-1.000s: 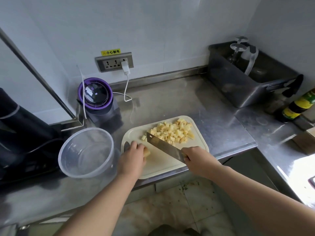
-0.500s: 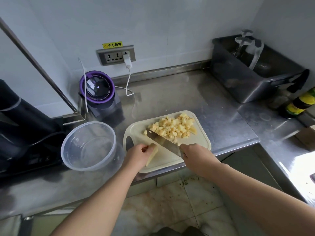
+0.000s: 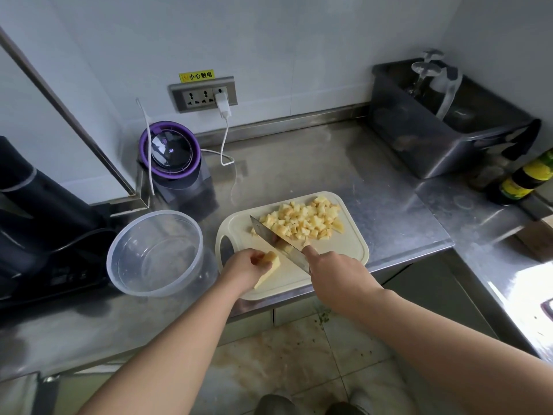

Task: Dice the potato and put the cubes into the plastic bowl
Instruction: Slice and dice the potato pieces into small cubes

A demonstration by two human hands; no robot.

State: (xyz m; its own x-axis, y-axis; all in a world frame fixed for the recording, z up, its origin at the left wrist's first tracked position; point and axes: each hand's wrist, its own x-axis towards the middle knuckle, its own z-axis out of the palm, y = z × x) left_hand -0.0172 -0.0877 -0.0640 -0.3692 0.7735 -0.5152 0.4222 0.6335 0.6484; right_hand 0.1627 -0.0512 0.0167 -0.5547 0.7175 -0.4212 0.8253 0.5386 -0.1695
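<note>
A cream cutting board (image 3: 353, 250) lies at the counter's front edge. On its far half sits a pile of yellow potato cubes (image 3: 305, 220). My left hand (image 3: 244, 269) grips a flat potato slab (image 3: 269, 269) at the board's near left, tilted up on its edge. My right hand (image 3: 332, 274) holds a cleaver (image 3: 273, 238) whose blade lies against the near side of the cube pile. A clear plastic bowl (image 3: 155, 253) stands to the left of the board, with nothing in it.
A purple-rimmed appliance (image 3: 170, 154) stands behind the bowl, its white cable (image 3: 224, 145) plugged into the wall socket. A dark bin (image 3: 434, 121) sits at the back right, bottles (image 3: 523, 178) beside it. A black device (image 3: 39, 211) is at the left.
My left hand has lifted the potato slab up off the board and turned it. The cleaver has slid toward the cube pile.
</note>
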